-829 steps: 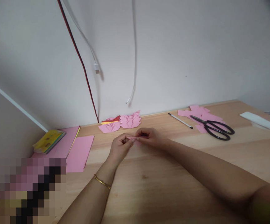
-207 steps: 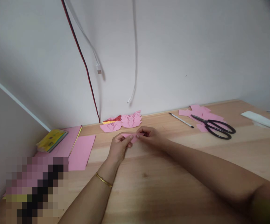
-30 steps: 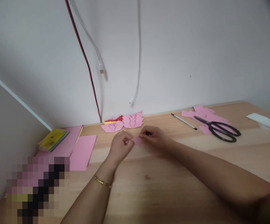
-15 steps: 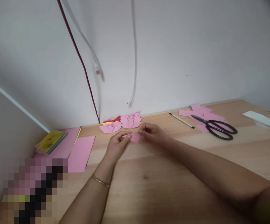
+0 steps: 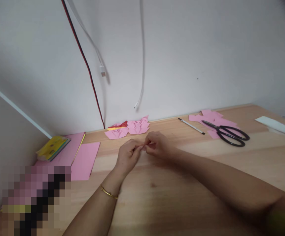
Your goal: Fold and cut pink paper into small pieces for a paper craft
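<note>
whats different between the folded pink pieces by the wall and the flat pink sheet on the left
The folded pink pieces are creased, with jagged points; the flat pink sheet has straight edges. Red and yellow show among the folded pieces; the sheet looks plain pink. The pieces lie close to the wall; the sheet extends farther from it. Both rest on the table.

Across my wooden desk [image 5: 157, 206] we go: pink sheets [image 5: 85, 161] left, folded pink pieces [image 5: 138, 128] behind, white stick [image 5: 191, 126], cut pink paper [image 5: 220, 119], white strip [image 5: 276, 125] far right!
</note>
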The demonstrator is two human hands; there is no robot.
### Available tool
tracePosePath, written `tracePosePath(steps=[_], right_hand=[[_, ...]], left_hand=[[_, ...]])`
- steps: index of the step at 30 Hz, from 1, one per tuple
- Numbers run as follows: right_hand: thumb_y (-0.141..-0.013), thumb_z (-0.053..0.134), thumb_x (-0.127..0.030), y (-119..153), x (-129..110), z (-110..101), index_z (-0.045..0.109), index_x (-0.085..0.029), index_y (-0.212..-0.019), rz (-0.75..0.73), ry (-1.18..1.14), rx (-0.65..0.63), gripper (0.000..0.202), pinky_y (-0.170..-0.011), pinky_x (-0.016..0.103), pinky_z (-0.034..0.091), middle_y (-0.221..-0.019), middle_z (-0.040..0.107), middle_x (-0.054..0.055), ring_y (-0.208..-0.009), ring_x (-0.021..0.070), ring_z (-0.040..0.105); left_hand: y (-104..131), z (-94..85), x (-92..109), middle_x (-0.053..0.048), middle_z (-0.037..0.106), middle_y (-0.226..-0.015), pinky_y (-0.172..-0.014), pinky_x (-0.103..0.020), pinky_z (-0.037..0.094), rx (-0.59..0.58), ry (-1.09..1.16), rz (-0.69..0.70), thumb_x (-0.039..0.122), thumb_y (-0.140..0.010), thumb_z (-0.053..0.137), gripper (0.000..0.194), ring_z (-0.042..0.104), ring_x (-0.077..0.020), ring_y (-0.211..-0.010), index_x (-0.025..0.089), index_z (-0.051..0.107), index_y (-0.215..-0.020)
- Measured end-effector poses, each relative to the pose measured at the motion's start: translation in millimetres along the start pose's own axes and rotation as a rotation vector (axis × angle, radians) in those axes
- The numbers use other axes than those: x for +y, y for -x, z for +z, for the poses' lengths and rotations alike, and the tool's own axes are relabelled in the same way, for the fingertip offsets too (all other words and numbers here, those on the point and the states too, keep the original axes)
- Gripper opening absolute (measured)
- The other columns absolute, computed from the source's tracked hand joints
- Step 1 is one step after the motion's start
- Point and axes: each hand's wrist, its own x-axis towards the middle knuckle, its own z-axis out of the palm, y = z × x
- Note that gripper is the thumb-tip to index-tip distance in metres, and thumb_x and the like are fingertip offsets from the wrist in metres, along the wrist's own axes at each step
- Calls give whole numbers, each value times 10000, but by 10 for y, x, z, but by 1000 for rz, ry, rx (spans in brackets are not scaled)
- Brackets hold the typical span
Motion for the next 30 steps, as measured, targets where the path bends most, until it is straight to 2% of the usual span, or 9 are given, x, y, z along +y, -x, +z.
tracePosePath(steps=[5, 11, 13, 16, 21, 25, 30], right_hand=[[-624, 549, -84, -46, 83, -111, 576, -160, -643, 157, -56, -62, 83, -600, 230, 378, -672, 610, 13, -643, 125, 536], [-685, 519, -148, -96, 242, -165, 563, -164, -658, 365, -142, 46, 54, -595, 240, 394, -666, 596, 11, -628, 126, 529], [-733, 512, -186, -86, 225, -165, 589, -162, -757, 318, -204, 37, 84, -630, 250, 417, -744, 615, 29, -681, 136, 548], [-787, 528, -237, -53, 151, -144, 604, -160, -920, 179, -274, -76, 171, -675, 254, 434, -863, 627, 55, -776, 148, 567], [-822, 529, -271, -25, 99, -83, 622, -150, -771, 202, -223, -167, 161, -609, 241, 388, -716, 611, 33, -673, 133, 536], [-831, 529, -334, -41, 102, -93, 603, -142, -738, 274, -348, -197, 226, -580, 228, 357, -673, 562, 13, -649, 121, 498], [-820, 539, -391, -45, 79, -137, 565, -145, -706, 342, -484, -253, 272, -565, 221, 329, -646, 492, -15, -619, 101, 444]], left_hand=[[-32, -106, -79, -26, 643, -724, -644, -242, 421, 13, 2, -113, 249, -829, 566, 147, 569, -133, -688, 174, 670, -758], [-53, -181, -194, -10, 634, -703, -628, -237, 412, 98, 76, -325, 289, -795, 583, 157, 554, -132, -662, 165, 654, -731], [-52, -171, -195, -11, 639, -709, -632, -236, 412, 107, 94, -344, 293, -791, 584, 157, 554, -132, -666, 165, 655, -735], [-50, -148, -174, -18, 649, -719, -637, -237, 412, 78, 101, -345, 296, -778, 596, 154, 561, -139, -679, 167, 672, -742], [-47, -127, -172, -17, 645, -696, -599, -226, 394, 88, 235, -437, 342, -731, 662, 181, 535, -126, -637, 165, 695, -749], [-44, -113, -201, 19, 565, -565, -540, -209, 342, 161, 430, -565, 384, -706, 695, 237, 455, -90, -536, 155, 649, -669], [-45, -113, -209, 3, 554, -566, -577, -214, 364, 151, 531, -546, 424, -775, 622, 349, 472, -93, -563, 142, 574, -575]])
